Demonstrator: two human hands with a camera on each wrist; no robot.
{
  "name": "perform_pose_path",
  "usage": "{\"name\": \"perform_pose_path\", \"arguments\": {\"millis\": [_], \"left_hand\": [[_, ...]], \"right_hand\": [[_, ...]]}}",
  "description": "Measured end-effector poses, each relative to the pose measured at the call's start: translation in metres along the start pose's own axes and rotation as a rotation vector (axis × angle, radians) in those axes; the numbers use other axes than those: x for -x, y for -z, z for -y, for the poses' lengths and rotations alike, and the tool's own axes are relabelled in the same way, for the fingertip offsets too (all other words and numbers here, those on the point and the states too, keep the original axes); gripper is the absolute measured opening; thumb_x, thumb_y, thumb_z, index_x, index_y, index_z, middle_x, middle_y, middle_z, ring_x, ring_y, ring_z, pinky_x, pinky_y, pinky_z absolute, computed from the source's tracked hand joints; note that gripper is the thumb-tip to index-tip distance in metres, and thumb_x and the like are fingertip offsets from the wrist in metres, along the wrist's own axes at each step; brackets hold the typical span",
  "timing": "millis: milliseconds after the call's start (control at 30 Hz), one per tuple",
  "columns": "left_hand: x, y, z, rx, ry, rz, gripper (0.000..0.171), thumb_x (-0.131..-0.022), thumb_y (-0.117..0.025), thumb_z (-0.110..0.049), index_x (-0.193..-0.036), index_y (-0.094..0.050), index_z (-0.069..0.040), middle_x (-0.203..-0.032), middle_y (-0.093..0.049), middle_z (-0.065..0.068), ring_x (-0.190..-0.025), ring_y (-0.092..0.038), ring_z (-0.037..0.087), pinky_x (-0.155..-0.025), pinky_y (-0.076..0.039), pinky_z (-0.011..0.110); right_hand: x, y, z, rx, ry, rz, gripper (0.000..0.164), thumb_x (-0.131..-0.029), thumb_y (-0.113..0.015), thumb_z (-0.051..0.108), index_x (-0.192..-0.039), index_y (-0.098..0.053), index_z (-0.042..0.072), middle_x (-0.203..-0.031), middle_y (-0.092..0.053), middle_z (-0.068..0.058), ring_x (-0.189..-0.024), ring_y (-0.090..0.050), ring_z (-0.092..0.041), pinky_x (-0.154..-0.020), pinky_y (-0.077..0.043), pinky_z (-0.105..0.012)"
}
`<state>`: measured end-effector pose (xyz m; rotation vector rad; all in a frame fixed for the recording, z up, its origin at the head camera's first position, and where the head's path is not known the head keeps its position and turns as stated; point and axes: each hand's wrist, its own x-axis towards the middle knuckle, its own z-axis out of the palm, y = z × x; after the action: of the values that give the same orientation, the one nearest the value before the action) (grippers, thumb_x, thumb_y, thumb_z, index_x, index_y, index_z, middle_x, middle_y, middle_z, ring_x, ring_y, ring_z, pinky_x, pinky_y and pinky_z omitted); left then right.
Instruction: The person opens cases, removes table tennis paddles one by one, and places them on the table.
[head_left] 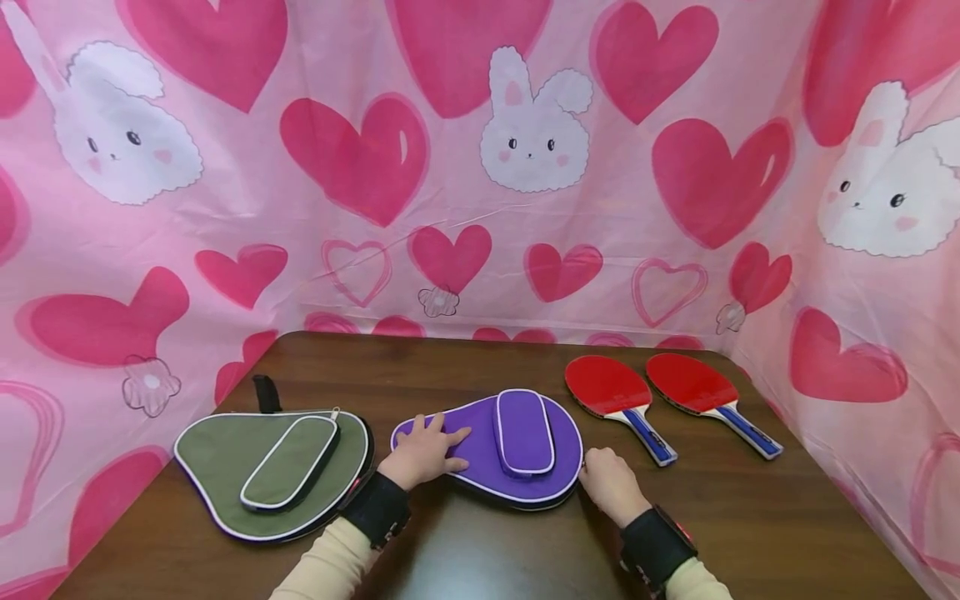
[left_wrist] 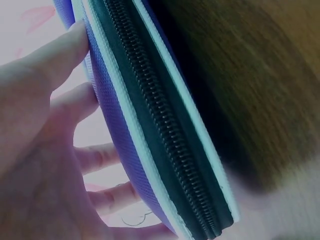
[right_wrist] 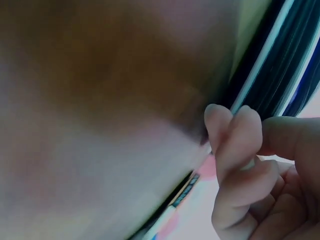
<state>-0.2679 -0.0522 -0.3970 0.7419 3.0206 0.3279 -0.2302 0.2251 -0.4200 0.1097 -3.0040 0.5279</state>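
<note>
Reaching in nearest the camera with cream sleeve (head_left: 322, 564). Bracing purple table-tennis paddle case (head_left: 483, 448), lying mid-table, under spread left hand (head_left: 422, 454), gripping nothing. Pinching its right zippered edge (right_wrist: 275, 65) with curled right hand (head_left: 611, 485); cannot tell if holding a pull tab. Probably working the zipper (left_wrist: 159, 110), not showing which way. For next move, likely needing tight fingertip pinch, steady pull along the edge, while pressing the case flat.
</note>
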Motion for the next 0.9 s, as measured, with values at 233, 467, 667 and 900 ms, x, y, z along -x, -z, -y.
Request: {"name": "perform_pose_path", "arguments": {"millis": [233,467,667,900], "left_hand": [[0.0,0.0,0.0,0.023,0.012,0.006,0.053,-0.086,-0.072,-0.039,-0.133,-0.062,-0.017,-0.132,-0.048,0.028,-0.117,-0.042,0.051,-0.081,-0.04,0.07],[-0.003,-0.003,0.009,0.016,-0.016,0.007,0.053,-0.087,-0.07,-0.041,-0.133,-0.062,-0.017,-0.129,-0.049,0.027,-0.113,-0.044,0.048,-0.08,-0.041,0.069],[-0.007,-0.006,0.024,0.099,-0.07,0.061,0.044,-0.094,-0.062,-0.033,-0.135,-0.06,-0.018,-0.135,-0.046,0.024,-0.125,-0.038,0.052,-0.094,-0.028,0.073],[0.003,-0.005,0.017,0.084,-0.083,0.044,0.045,-0.093,-0.064,-0.032,-0.135,-0.06,-0.015,-0.135,-0.049,0.027,-0.115,-0.046,0.053,-0.095,-0.029,0.071]], "right_hand": [[0.023,-0.011,0.018,0.098,0.166,-0.1,0.025,-0.076,-0.066,-0.005,-0.057,-0.052,0.003,-0.055,-0.051,-0.006,-0.049,-0.054,-0.023,-0.046,-0.045,-0.039],[0.037,-0.02,0.038,0.091,0.282,-0.082,0.027,-0.071,-0.068,-0.005,-0.055,-0.05,0.005,-0.055,-0.053,-0.008,-0.048,-0.056,-0.027,-0.044,-0.044,-0.04],[0.033,-0.02,0.04,0.091,0.252,-0.067,0.028,-0.072,-0.069,-0.003,-0.054,-0.05,0.006,-0.056,-0.051,-0.007,-0.049,-0.056,-0.027,-0.046,-0.045,-0.041],[0.013,-0.016,0.028,0.117,0.174,-0.065,0.021,-0.077,-0.068,-0.003,-0.06,-0.056,0.001,-0.06,-0.054,-0.011,-0.053,-0.058,-0.028,-0.049,-0.048,-0.042]]}}
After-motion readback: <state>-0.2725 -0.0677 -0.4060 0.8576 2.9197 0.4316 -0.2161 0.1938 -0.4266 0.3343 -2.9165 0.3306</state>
